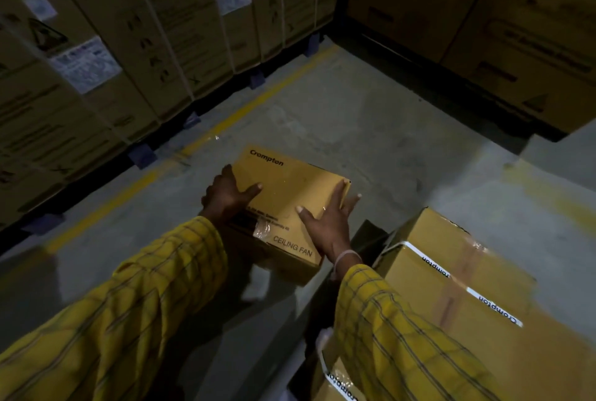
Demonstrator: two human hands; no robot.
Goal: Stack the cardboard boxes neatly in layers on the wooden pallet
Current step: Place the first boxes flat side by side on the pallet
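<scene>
A yellow-brown cardboard box (283, 187) printed "Crompton" and "CEILING FAN" is held in front of me above the grey floor. My left hand (227, 195) grips its left edge, thumb lying on the top face. My right hand (327, 223) presses flat on the top near the right edge, fingers spread and reaching over the side. Both arms wear yellow checked sleeves. A larger taped Crompton box (451, 274) stands at the lower right, with another strapped box (342, 381) below it. No wooden pallet shows in this view.
Tall strapped cartons (129, 45) on blue pallet feet line the left side, behind a yellow floor line (245, 110). More big cartons (483, 29) fill the far right. Bare concrete floor (371, 129) lies ahead of the held box.
</scene>
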